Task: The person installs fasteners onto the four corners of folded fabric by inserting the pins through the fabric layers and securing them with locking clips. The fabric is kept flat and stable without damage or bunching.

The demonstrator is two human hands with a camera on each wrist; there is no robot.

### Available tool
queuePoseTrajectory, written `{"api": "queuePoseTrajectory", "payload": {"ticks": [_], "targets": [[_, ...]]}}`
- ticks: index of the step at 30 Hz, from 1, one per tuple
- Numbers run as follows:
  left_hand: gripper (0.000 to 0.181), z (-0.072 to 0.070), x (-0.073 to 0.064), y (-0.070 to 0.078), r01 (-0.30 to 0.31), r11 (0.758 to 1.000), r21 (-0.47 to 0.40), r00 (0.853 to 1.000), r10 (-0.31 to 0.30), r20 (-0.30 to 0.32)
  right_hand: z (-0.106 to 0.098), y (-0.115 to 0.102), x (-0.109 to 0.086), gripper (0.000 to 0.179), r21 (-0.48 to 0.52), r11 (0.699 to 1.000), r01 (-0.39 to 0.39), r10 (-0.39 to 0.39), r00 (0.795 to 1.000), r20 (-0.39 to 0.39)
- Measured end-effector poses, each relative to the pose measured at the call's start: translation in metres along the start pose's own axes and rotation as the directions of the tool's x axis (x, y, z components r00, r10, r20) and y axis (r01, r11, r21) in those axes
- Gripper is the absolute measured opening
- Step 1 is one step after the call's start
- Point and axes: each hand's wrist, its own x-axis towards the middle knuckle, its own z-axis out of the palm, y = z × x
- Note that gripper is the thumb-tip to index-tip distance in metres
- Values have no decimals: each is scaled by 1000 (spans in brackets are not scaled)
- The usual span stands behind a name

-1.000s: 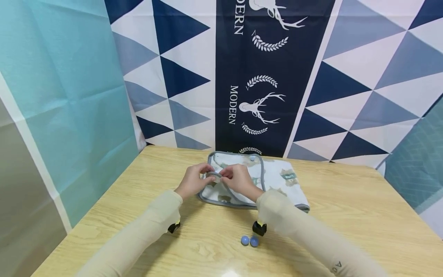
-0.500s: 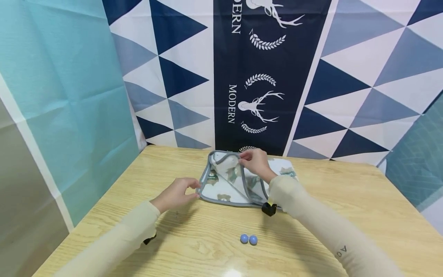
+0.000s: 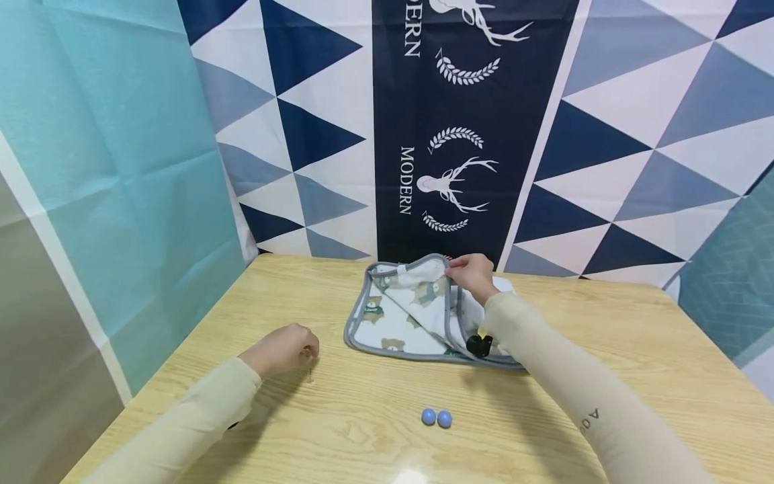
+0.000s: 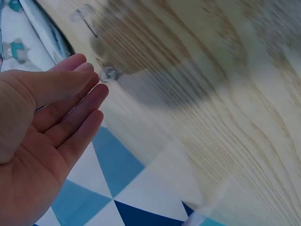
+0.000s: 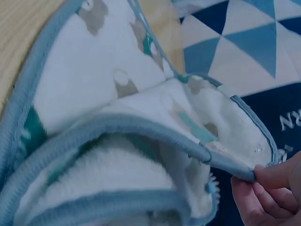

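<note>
A white bear-print fleece cloth [image 3: 393,329] with grey-blue edging lies folded at the back of the table. My right hand [image 3: 474,274] pinches its raised top layer by the edging, thumb against fingers, as the right wrist view shows at the cloth's corner [image 5: 244,136]. To the left of the cloth, my left hand [image 3: 281,349] is low over the table. In the left wrist view its fingers [image 4: 82,134] are loosely extended, fingertips right beside a small clear-headed pin [image 4: 108,73]. Another such pin [image 4: 84,13] lies a little farther off.
Two small blue balls [image 3: 437,418] sit side by side on the wooden table [image 3: 363,444], in front of the cloth. A patterned curtain [image 3: 314,134] hangs behind the table and a turquoise one [image 3: 139,168] stands along the left.
From working together at the cloth's edging, my hands have parted. The right drew the top layer up and rightward; the left let go and moved left and down toward the pins.
</note>
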Motion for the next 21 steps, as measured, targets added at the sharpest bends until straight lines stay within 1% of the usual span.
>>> {"api": "queuePoseTrajectory", "payload": {"ticks": [2, 5, 10, 13, 15, 19, 21], "targets": [[26, 0, -1, -2, -1, 1000, 13, 1000, 1, 9, -1, 6, 5, 26, 28, 999, -34, 33, 999, 12], [31, 0, -2, -4, -3, 1000, 23, 1000, 3, 11, -5, 14, 12, 27, 71, 996, -56, 55, 998, 21], [33, 2, -3, -8, -5, 1000, 4, 1000, 5, 0, -6, 21, 15, 29, 129, 986, -101, 95, 994, 52], [32, 5, -4, -10, -15, 1000, -14, 1000, 16, 3, -5, 25, 13, 28, 126, 984, -130, 122, 990, 68], [28, 6, -5, -12, -14, 1000, -24, 1000, 14, 7, -4, 27, 12, 28, 128, 983, -134, 126, 990, 70], [23, 6, -6, -15, -1, 999, -53, 1000, 1, 5, -5, 29, 12, 27, 123, 985, -122, 118, 992, 38], [22, 6, -6, -16, 8, 997, -77, 1000, -8, -3, -6, 28, 13, 26, 97, 989, -116, 115, 993, 15]]}}
